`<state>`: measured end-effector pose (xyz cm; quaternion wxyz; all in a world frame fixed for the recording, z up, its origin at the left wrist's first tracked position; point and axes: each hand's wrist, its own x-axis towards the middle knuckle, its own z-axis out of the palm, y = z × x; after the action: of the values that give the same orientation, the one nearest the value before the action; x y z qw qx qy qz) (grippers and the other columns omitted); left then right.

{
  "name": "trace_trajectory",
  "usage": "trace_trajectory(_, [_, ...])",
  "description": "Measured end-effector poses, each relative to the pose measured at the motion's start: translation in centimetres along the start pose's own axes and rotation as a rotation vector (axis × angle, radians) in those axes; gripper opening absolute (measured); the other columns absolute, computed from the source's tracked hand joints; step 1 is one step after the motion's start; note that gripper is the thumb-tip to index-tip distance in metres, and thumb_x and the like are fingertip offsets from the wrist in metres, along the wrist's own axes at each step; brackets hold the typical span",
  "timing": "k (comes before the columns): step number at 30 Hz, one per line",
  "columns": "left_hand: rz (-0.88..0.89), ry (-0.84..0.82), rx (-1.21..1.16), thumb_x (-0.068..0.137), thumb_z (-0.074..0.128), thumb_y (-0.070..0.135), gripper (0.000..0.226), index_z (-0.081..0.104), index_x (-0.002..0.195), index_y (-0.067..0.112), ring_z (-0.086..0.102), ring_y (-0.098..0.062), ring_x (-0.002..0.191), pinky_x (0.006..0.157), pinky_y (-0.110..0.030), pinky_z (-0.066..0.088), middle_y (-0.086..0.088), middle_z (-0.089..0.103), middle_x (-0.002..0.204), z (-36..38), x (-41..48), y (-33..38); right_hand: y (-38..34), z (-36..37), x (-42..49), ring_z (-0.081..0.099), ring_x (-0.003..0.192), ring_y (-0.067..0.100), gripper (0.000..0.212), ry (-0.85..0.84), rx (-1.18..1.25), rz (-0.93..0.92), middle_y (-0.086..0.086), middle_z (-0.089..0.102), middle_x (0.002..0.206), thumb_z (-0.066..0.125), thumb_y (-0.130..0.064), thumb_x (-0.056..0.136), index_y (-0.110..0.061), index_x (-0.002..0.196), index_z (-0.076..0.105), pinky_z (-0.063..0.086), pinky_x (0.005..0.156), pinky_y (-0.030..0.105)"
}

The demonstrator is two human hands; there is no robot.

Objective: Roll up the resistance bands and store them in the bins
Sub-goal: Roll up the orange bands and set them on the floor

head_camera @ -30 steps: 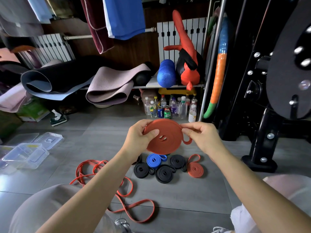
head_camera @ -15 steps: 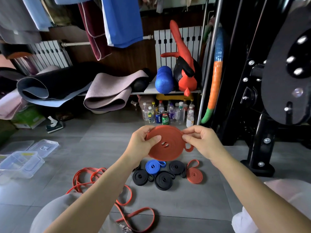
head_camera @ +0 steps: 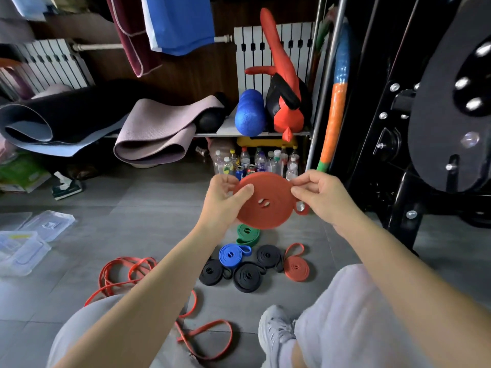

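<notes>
Both hands hold a rolled red resistance band [head_camera: 268,192] in the air above the floor. My left hand [head_camera: 223,200] grips its left side, thumb across the face. My right hand [head_camera: 322,196] pinches its right edge, where a small end loop sticks out. On the floor below lie rolled bands: a green one [head_camera: 247,233], a blue one [head_camera: 232,255], three black ones [head_camera: 248,277] and a small red one [head_camera: 296,269]. A long unrolled red band [head_camera: 127,272] sprawls at the lower left. Clear plastic bins [head_camera: 22,251] sit on the floor at far left.
A low shelf holds rolled mats [head_camera: 154,134], a blue foam roller [head_camera: 249,112] and a red punching dummy [head_camera: 285,102]. Bottles and cans [head_camera: 255,163] stand beneath it. A black gym machine [head_camera: 425,128] fills the right side. My knees and a grey shoe [head_camera: 275,333] are at the bottom.
The camera tilted down, so my knees, shoe and the green roll came into view. Both hands keep hold of the red roll, which has turned slightly.
</notes>
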<state>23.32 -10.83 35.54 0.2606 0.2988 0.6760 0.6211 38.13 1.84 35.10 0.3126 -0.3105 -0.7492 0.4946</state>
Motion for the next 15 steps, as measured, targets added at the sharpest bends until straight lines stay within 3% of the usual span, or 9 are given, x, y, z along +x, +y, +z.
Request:
trace_trajectory(6, [-0.084,0.038,-0.072,0.087,0.059,0.008,0.023,0.054,0.092,0.029,0.061,-0.02,0.092,0.058,-0.038,0.058,-0.001,0.059,0.106,3.6,3.8,-6.3,7.2,0.2,3.6,0.063,0.072,0.004,0.017,0.04,-0.024,0.109,-0.005,0.07,0.081,0.064,-0.01,0.086,-0.026,0.083,0.06,0.046,0.068,0.019])
trace_trajectory(10, [-0.266,0.037,-0.079,0.088,0.059,0.009,0.021,0.065,0.101,0.024,0.063,-0.017,0.087,0.075,-0.043,0.058,0.002,0.065,0.092,6.3,6.4,-12.6,15.6,2.0,4.4,0.06,0.067,0.005,0.024,0.111,0.006,0.287,-0.009,0.066,0.078,0.061,-0.009,0.086,-0.029,0.075,0.056,0.046,0.061,0.017])
trace_trajectory(13, [-0.412,0.021,-0.029,0.087,0.059,0.006,0.022,0.066,0.095,0.026,0.062,-0.019,0.082,0.084,-0.045,0.053,0.002,0.065,0.084,8.3,7.7,-18.2,22.3,3.8,4.2,0.055,0.057,0.001,0.027,0.15,0.073,0.453,0.003,0.064,0.078,0.057,0.002,0.087,-0.02,0.074,0.055,0.043,0.052,0.012])
trace_trajectory(15, [-0.499,-0.013,0.029,0.087,0.056,0.001,0.027,0.066,0.106,0.018,0.062,-0.023,0.087,0.091,-0.048,0.051,-0.005,0.068,0.091,9.6,8.4,-22.0,26.4,5.1,3.7,0.051,0.048,-0.002,0.02,0.172,0.078,0.546,0.01,0.063,0.076,0.055,0.007,0.087,-0.012,0.079,0.055,0.039,0.046,0.01])
